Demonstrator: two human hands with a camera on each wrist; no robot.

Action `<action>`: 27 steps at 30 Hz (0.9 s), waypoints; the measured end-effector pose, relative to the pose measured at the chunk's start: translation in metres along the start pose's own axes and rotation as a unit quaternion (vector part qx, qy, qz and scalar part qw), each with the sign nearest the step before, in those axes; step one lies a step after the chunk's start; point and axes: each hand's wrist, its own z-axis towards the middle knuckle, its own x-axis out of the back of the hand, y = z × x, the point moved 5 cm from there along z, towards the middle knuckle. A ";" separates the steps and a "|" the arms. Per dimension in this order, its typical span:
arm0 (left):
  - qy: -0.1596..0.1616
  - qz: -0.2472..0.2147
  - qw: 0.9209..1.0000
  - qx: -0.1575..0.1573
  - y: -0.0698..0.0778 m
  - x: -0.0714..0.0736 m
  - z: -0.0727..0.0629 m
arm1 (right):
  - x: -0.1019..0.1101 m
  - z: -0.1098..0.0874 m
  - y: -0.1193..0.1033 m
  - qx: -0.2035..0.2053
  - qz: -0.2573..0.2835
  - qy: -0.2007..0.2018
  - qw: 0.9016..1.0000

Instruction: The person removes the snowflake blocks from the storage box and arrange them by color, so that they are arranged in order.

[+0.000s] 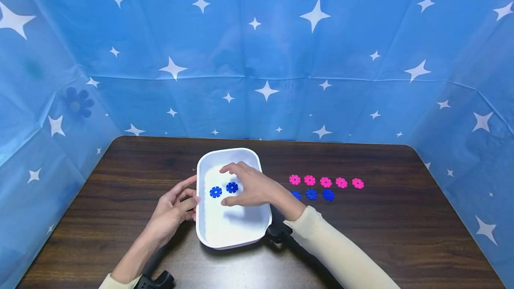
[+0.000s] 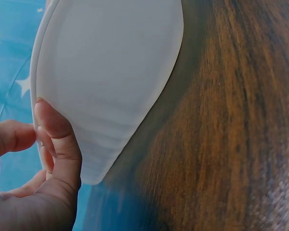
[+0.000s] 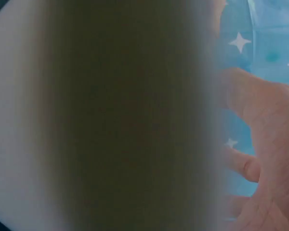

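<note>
A white plastic tray (image 1: 233, 231) stands on the wooden table, with two blue notched discs (image 1: 215, 191) lying on its floor. At the tray's left side, my left hand (image 1: 170, 211) holds the rim; the left wrist view shows the thumb (image 2: 53, 120) and a fingertip close together at the tray's edge (image 2: 106, 62). My right hand (image 1: 253, 186) hovers over the tray with thumb and fingers spread wide apart and nothing between them. In the right wrist view the right hand (image 3: 274, 139) shows at the right, beside a blurred dark band that hides much of that view.
Right of the tray lies a row of several pink notched discs (image 1: 325, 182). In front of it is a row of three blue discs (image 1: 311, 194), the leftmost partly covered by the right wrist. Blue star-patterned cloth (image 1: 257, 57) encloses the table's back and sides.
</note>
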 end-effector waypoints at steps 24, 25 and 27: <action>0.006 0.000 1.000 0.009 0.001 0.000 0.000 | -0.015 0.001 0.000 0.002 -0.026 -0.055 0.998; 0.006 0.001 1.000 0.009 0.001 0.000 -0.001 | -0.016 0.001 -0.001 0.004 -0.029 -0.057 0.998; 0.008 0.003 1.000 0.010 0.001 0.001 -0.002 | -0.019 0.001 -0.002 0.008 -0.038 -0.059 0.997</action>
